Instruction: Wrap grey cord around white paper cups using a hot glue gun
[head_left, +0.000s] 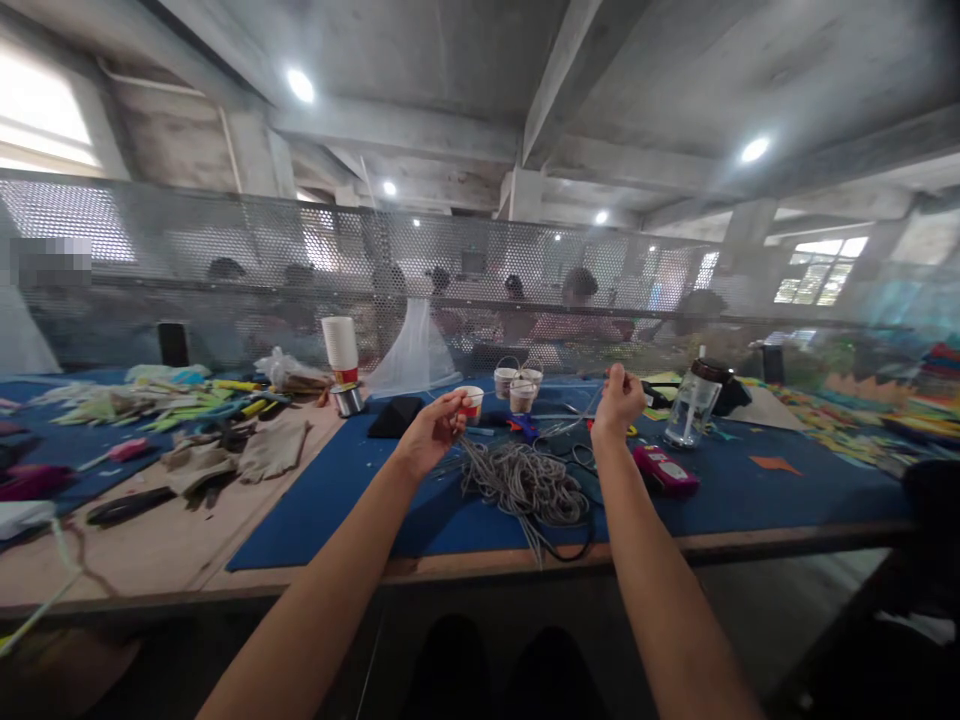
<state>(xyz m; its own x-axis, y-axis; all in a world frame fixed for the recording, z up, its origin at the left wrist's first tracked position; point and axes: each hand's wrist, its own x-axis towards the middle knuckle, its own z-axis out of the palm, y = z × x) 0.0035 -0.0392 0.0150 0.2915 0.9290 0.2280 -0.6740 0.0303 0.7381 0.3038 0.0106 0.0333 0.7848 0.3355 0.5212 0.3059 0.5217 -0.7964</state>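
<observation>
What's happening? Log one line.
left hand: at paper cup, grip unclear; right hand: raised, curled, contents unclear; grey cord: heaped on blue mat

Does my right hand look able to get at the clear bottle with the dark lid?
Probably yes: the clear bottle stands just beyond your right hand, nothing tall between, though your curled grip would need to open.

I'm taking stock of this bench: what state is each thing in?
Left hand: fingers pinched together
Right hand: fingers curled shut
Paper cup near left hand: upright
Three small cups: upright, grouped
Cup stack: nested
Grey cord: loosely heaped
Bottle: upright, lid on
Gloves: lying down
Ceiling lights: lit
</observation>
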